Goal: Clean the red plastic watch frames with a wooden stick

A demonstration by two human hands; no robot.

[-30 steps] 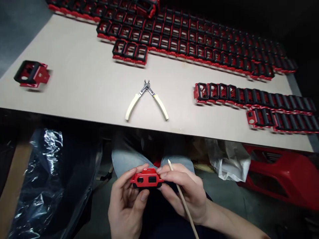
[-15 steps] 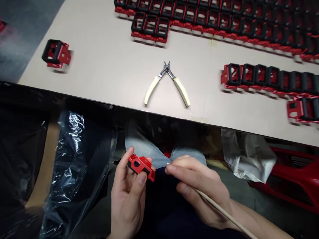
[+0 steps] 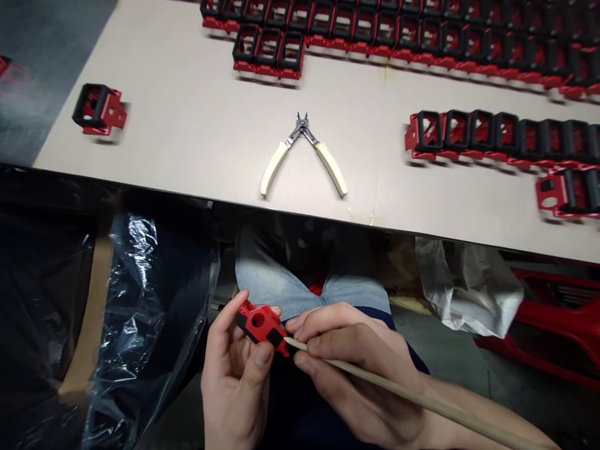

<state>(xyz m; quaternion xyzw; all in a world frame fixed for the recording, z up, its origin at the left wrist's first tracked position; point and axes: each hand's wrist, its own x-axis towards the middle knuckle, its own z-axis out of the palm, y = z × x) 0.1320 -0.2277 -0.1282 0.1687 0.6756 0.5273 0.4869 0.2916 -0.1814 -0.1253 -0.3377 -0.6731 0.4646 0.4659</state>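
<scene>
Two things are held over the lap in my head view: a part (image 3: 270, 321) and a stick (image 3: 389, 384). I see the left hand (image 3: 237, 381) pinching the part, thumb against its lower edge, forefinger at its upper left corner, the other fingers curled behind. The part is red and black, tilted down toward the right, its round hole and dark rectangle facing me. The right hand (image 3: 363, 369) pinches the pale stick close to its pointed end, thumb below and fingers above, and the shaft runs back over the forearm. I have the tip at the part's right end, just beside the rectangle; whether it actually touches I cannot tell.

Both hands are below the edge of the table (image 3: 187, 131), in front of the jeans (image 3: 276, 294). On the table, cutters (image 3: 302, 127) lie with handles spread toward me. One frame (image 3: 100, 111) sits alone at the left. I see a block of frames (image 3: 360, 47) along the far side and a shorter row (image 3: 514, 131) at the right. Under the edge hang a dark bag (image 3: 135, 312) at the left and a white bag (image 3: 473, 287) at the right.
</scene>
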